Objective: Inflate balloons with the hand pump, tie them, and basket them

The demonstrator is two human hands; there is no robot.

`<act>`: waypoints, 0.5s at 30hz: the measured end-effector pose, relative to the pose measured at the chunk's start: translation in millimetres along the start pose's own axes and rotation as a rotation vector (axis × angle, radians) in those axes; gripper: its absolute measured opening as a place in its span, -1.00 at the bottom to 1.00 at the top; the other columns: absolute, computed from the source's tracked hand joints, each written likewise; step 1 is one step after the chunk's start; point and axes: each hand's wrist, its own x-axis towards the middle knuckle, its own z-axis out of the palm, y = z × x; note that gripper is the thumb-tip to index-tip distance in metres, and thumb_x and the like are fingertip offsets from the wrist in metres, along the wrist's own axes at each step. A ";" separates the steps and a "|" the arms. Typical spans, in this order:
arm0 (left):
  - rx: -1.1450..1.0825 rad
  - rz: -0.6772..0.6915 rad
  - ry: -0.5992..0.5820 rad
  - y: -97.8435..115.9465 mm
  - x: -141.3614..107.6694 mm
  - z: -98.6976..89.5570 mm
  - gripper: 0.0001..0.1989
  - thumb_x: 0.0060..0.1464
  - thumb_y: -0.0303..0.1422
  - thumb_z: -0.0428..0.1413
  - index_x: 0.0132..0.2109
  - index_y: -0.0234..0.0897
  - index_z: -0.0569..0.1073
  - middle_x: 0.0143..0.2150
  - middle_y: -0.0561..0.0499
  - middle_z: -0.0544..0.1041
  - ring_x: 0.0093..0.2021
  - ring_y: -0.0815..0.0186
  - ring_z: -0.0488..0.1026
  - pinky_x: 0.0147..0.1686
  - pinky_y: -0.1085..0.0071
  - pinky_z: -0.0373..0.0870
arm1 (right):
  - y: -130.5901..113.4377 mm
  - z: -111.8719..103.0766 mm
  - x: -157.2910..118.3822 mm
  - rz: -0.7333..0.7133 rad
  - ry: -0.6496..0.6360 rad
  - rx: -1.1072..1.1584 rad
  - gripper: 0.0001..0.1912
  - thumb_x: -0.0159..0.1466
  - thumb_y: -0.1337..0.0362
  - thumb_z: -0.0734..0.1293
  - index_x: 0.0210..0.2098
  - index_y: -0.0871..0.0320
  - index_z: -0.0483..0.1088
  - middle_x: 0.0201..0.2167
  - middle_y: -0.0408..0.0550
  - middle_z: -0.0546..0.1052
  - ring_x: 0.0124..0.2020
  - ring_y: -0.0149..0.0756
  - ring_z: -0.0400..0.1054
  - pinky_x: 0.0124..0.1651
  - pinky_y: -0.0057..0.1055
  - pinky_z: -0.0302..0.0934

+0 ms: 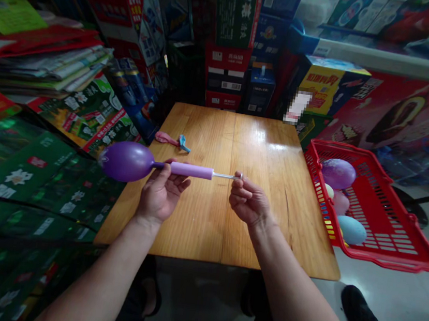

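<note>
A purple balloon point(128, 162), partly inflated, sits on the nozzle end of a lilac balloon pump point(193, 170). My left hand point(160, 195) is closed round that nozzle end, thumb on top, where the balloon's neck meets the pump. At the other end, my right hand point(249, 198) pinches the handle, and a length of pale rod shows between it and the barrel. The pump is held level above the wooden table point(206, 227). Behind the left hand, a limp pink balloon point(165, 138) and a limp blue balloon point(184, 144) lie on the table.
A red basket point(393, 260) at the right holds several inflated balloons, among them a purple one point(338, 173) and a light blue one point(351, 230). Green drink cartons point(20, 178) crowd the left side. Stacked boxes point(229, 74) stand behind the table. A black shoe point(360, 308) shows lower right.
</note>
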 end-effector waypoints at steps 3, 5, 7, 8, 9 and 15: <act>-0.004 -0.086 -0.023 -10.9 -6.2 3.3 -0.73 0.21 -0.25 0.20 0.04 -0.17 0.52 0.01 -0.17 0.61 -0.08 0.19 0.58 -0.15 0.29 0.55 | 16.0 -1.9 4.6 0.059 -0.012 -0.038 -0.93 0.35 0.41 0.31 -0.17 0.23 0.42 -0.49 -0.18 0.49 -0.68 -0.64 0.09 -0.61 -0.70 0.07; -0.016 -0.110 -0.025 -16.6 -8.3 5.2 -0.74 0.20 -0.26 0.20 0.02 -0.17 0.52 0.02 -0.17 0.60 -0.03 0.18 0.57 -0.10 0.26 0.54 | 23.2 -2.4 6.7 0.059 -0.010 -0.027 -0.93 0.34 0.40 0.33 -0.16 0.22 0.41 -0.49 -0.19 0.49 -0.68 -0.64 0.09 -0.61 -0.71 0.07; -0.019 -0.109 -0.024 -16.9 -7.4 5.6 -0.76 0.20 -0.28 0.21 0.01 -0.18 0.52 0.02 -0.18 0.60 -0.03 0.18 0.57 -0.09 0.25 0.54 | 22.7 -1.7 6.4 0.058 -0.009 -0.010 -0.95 0.36 0.41 0.31 -0.18 0.21 0.41 -0.49 -0.21 0.49 -0.68 -0.65 0.07 -0.61 -0.71 0.07; -0.017 -0.103 -0.020 -15.0 -6.0 5.2 -0.76 0.20 -0.29 0.21 0.00 -0.19 0.53 0.00 -0.18 0.61 -0.05 0.18 0.58 -0.11 0.27 0.54 | 19.5 -0.9 5.4 0.064 -0.010 -0.010 -0.94 0.37 0.41 0.29 -0.18 0.22 0.41 -0.50 -0.21 0.49 -0.69 -0.65 0.07 -0.61 -0.71 0.07; -0.014 -0.091 -0.014 -12.0 -4.1 4.4 -0.77 0.20 -0.29 0.20 -0.01 -0.20 0.53 -0.02 -0.18 0.62 -0.08 0.20 0.58 -0.14 0.30 0.54 | 15.0 0.1 3.8 0.068 -0.011 -0.014 -0.92 0.38 0.41 0.27 -0.19 0.22 0.41 -0.50 -0.20 0.49 -0.69 -0.65 0.07 -0.61 -0.71 0.07; -0.005 0.026 0.024 0.9 1.7 -0.4 -0.75 0.21 -0.27 0.20 0.01 -0.21 0.53 -0.05 -0.16 0.62 -0.16 0.27 0.59 -0.21 0.40 0.54 | -2.2 2.1 -2.1 -0.017 -0.020 0.018 -0.89 0.39 0.42 0.25 -0.22 0.22 0.42 -0.53 -0.25 0.47 -0.71 -0.66 0.06 -0.63 -0.72 0.04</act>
